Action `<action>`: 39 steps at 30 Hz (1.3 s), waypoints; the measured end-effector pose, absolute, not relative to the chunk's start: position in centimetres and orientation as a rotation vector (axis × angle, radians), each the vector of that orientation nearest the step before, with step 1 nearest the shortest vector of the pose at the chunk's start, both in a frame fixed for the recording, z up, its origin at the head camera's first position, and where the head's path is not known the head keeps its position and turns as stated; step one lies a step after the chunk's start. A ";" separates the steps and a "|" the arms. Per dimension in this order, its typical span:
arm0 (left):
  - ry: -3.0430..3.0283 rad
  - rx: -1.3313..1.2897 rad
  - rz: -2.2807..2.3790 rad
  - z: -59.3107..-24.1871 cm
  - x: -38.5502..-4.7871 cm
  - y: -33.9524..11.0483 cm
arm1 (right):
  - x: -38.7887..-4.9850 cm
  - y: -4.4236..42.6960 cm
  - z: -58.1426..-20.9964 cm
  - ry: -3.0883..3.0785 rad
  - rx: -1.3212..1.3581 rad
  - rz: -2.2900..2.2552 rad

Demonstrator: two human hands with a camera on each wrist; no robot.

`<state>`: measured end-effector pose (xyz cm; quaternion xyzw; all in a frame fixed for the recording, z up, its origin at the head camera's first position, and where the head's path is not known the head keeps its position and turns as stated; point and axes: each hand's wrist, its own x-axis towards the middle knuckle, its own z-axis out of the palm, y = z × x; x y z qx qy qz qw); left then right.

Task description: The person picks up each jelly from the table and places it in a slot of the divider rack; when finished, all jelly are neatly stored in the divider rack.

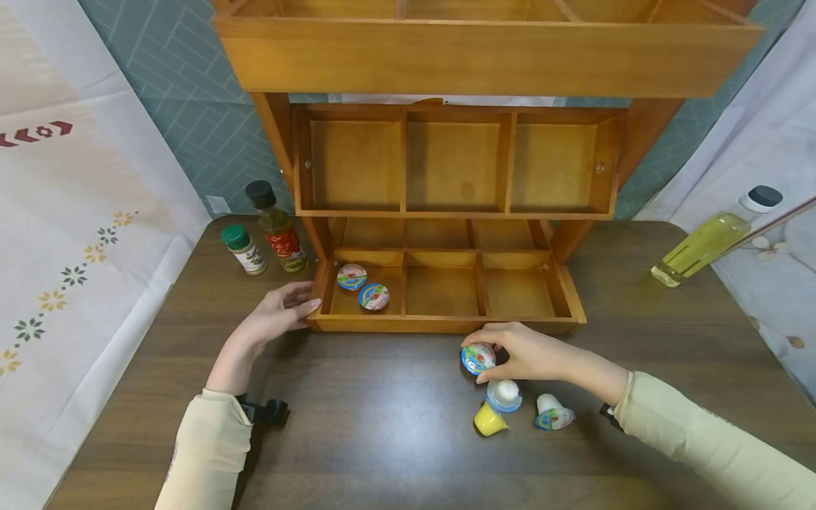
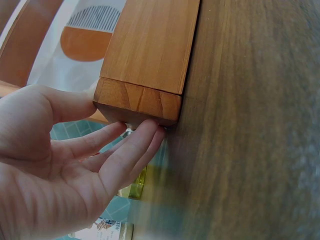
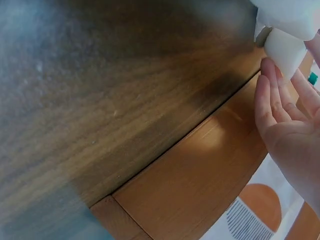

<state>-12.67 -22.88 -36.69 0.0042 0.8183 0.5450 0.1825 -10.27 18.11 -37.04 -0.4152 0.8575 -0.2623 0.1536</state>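
Observation:
My left hand (image 1: 274,315) grips the front left corner of a wooden shelf rack (image 1: 446,326); in the left wrist view its thumb and fingertips touch different faces of that corner. Just in front of the rack, my right hand (image 1: 525,352) pinches a jelly cup (image 1: 478,358) with a printed foil lid between thumb and fingers. The right wrist view shows its white body (image 3: 285,52). Near that hand on the table lie an overturned white jelly cup (image 1: 504,394), a yellow one (image 1: 489,419) and another white one (image 1: 553,413). Two lidded cups (image 1: 373,297) sit in the bottom left compartment.
A green-capped seasoning jar (image 1: 244,250) and a dark-capped olive oil bottle (image 1: 280,237) stand left of the rack. On the right stands a bottle of yellow oil (image 1: 707,244). The rack's upper tier (image 1: 484,60) overhangs the lower ones.

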 end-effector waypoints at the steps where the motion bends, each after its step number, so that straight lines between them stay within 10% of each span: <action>1: 2.308 0.012 1.538 -36.7 -12.7 -22.9 | -10.3 18.1 -37.0 2.466 -1.199 -0.747; 39: 2.301 -0.008 1.494 -36.8 -12.8 -23.1 | -18.2 13.7 -33.9 2.731 -1.086 -0.942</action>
